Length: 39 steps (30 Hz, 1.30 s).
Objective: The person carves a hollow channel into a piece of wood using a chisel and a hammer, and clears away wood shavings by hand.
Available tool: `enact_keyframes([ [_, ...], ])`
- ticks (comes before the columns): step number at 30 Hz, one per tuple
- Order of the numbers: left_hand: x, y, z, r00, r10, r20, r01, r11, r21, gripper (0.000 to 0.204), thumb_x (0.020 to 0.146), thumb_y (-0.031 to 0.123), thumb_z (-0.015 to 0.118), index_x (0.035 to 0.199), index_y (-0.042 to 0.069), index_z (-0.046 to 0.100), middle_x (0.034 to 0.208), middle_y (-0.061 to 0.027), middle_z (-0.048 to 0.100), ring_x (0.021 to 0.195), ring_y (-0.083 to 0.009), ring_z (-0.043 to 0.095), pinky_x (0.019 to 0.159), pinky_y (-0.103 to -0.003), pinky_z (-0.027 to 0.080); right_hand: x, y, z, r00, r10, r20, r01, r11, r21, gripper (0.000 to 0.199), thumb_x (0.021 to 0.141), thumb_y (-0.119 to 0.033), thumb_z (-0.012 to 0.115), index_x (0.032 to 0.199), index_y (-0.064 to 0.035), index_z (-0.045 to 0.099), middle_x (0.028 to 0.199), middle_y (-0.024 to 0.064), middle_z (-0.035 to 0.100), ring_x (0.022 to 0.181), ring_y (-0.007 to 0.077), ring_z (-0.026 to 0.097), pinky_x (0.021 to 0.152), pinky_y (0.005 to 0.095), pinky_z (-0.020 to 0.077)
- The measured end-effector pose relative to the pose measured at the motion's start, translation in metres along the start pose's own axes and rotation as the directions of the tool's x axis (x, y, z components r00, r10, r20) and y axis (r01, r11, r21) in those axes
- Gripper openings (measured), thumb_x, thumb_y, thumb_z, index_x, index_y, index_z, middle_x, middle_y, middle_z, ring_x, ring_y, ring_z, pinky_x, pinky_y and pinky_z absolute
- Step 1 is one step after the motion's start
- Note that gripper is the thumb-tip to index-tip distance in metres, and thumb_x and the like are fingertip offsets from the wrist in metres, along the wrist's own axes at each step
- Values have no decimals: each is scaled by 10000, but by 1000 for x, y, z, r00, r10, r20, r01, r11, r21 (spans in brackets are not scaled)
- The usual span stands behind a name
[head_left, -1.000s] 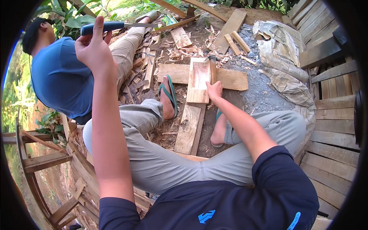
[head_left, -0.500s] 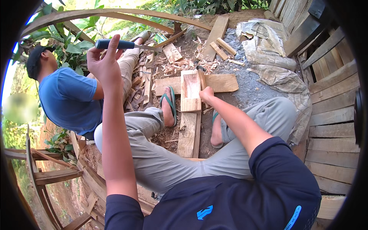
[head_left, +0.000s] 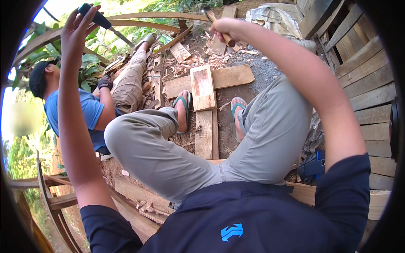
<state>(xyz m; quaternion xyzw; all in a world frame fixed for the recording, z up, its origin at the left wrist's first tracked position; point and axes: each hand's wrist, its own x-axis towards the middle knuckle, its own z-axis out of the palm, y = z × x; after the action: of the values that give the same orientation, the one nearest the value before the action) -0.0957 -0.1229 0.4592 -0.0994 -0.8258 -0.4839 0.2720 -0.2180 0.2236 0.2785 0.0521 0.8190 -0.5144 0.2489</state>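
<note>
Left hand point(head_left: 78, 31), upper left, grips a dark-handled tool point(head_left: 99, 19) held high; right hand point(head_left: 223, 29), top middle, squeezes a wooden handle point(head_left: 219, 27), above the small board point(head_left: 203, 87).

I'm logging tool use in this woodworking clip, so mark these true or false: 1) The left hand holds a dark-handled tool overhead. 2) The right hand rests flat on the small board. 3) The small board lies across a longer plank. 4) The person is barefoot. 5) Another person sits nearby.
1) True: the left hand grips a dark-handled tool raised high.
2) False: the right hand is lifted, holding a wooden handle.
3) True: the small board crosses the longer plank.
4) False: green flip-flops are worn.
5) True: a person in a blue shirt sits nearby.
</note>
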Motion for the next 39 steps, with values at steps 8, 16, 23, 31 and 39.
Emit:
enact_keyframes([
  [8,29,-141,100,905,-140,402,151,989,4,368,1088,350,540,1292,45,538,1222,-154,695,1079,-268,727,885,-424,624,48,-21,-25,989,-147,-35,105,838,-535,290,884,-244,704,781,27,698,682,138,661,558,242,614,514,443,489],
  [16,-11,-260,241,795,-231,561,375,914,-154,495,980,301,737,1323,18,518,1113,-117,698,965,-180,735,715,-305,661,159,84,14,999,-5,51,29,880,-474,307,959,-237,698,1053,53,664,605,48,556,429,143,508,422,318,445],
  [23,-79,-322,255,785,-435,440,571,785,-242,352,995,213,717,1234,-17,600,1108,-147,748,966,-225,760,702,-303,643,151,151,44,991,-73,113,95,975,-200,256,907,-241,739,1010,-14,678,634,23,575,454,100,516,423,295,425],
  [31,-118,-333,268,782,-511,357,613,734,-291,389,1002,197,713,1312,-10,604,1143,-115,733,974,-229,755,780,-319,636,135,165,41,985,-125,122,134,989,-69,263,855,-228,755,1011,-22,705,644,22,605,459,85,523,414,283,416],
  [39,-116,-331,286,803,-429,413,557,786,-267,385,1011,193,701,1348,24,625,1146,-86,717,983,-198,749,785,-289,621,135,160,40,976,-180,120,183,983,-13,282,858,-235,747,1030,-16,702,645,14,583,462,93,522,420,283,420],
])
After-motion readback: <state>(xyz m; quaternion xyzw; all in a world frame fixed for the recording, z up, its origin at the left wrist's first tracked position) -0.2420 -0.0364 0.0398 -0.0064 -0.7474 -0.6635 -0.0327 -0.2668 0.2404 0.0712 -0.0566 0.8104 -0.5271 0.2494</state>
